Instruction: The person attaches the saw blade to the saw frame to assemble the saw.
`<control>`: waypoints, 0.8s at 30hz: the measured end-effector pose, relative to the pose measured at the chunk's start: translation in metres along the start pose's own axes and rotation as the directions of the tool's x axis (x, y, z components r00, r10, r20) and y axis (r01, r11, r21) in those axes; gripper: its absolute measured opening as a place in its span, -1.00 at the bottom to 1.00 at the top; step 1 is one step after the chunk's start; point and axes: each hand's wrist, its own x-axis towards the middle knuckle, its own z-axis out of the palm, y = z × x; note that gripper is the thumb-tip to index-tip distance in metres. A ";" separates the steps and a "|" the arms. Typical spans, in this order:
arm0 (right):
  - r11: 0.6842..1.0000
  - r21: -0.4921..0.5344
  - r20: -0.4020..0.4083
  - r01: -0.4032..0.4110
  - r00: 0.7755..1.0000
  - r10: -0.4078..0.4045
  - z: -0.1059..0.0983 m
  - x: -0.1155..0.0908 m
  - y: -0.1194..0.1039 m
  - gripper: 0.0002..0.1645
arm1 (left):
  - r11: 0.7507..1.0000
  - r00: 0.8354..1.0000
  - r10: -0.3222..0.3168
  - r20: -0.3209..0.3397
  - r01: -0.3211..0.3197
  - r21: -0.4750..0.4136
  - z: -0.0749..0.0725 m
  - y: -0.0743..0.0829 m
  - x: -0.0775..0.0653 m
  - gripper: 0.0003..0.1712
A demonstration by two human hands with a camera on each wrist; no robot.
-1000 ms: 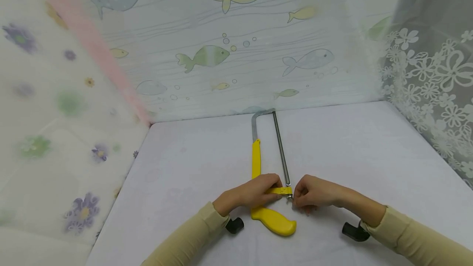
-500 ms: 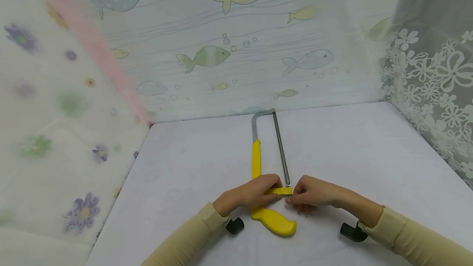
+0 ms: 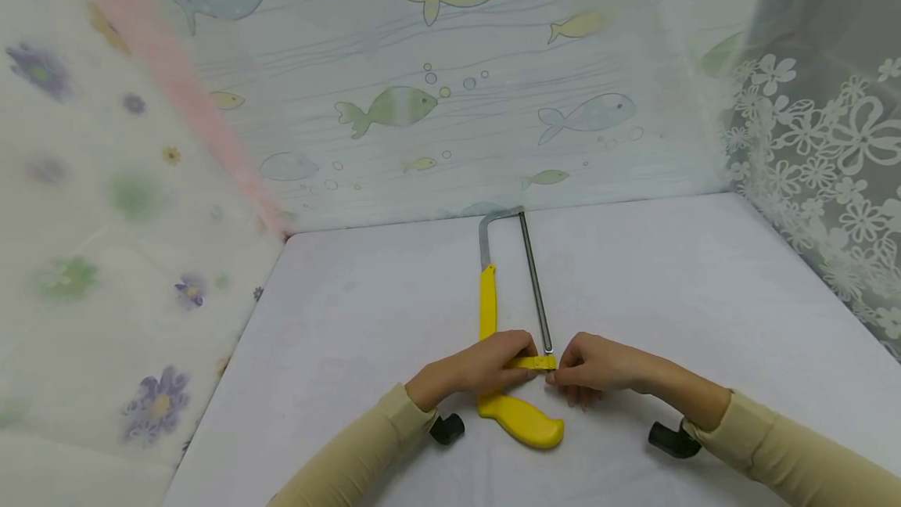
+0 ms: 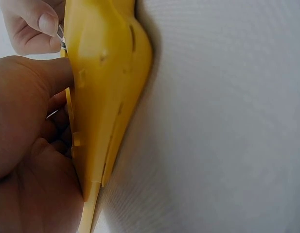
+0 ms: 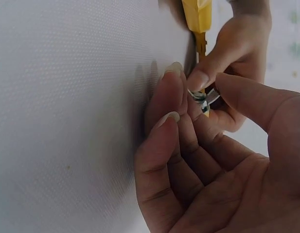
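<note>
A hacksaw (image 3: 524,422) with a yellow handle and frame lies flat on the white-covered table, its grey blade (image 3: 536,280) pointing away from me. My left hand (image 3: 493,362) grips the yellow arm at the near end of the blade, fingers curled around it. In the left wrist view the yellow handle (image 4: 103,87) fills the middle beside that hand. Just right of the arm, my right hand (image 3: 598,364) pinches the small metal wing nut (image 5: 213,96) between thumb and forefinger. From the head view the fingers hide the nut. The other right fingers are loosely curled.
White cloth (image 3: 394,296) covers the table. A fish-print curtain (image 3: 450,53) stands along the back edge, a flowered one (image 3: 105,257) on the left, and a grey lace one (image 3: 831,124) on the right. Black wrist devices (image 3: 446,430) sit under both cuffs.
My right fingers have moved slightly left onto the wing nut, which was visible a second ago and is now covered. The left hand and the hacksaw have stayed put.
</note>
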 end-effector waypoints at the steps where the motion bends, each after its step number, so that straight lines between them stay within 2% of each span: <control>1: 1.000 -0.005 -0.001 0.001 1.000 -0.001 0.000 0.000 0.000 -0.63 | 1.000 1.000 0.001 -0.001 -0.001 0.001 0.000 0.000 0.000 -0.84; 24: 0.999 -0.037 -0.007 0.037 0.999 -0.037 -0.004 -0.002 0.003 -0.80 | 1.000 1.000 0.001 -0.005 -0.001 0.012 0.001 -0.002 0.000 -0.84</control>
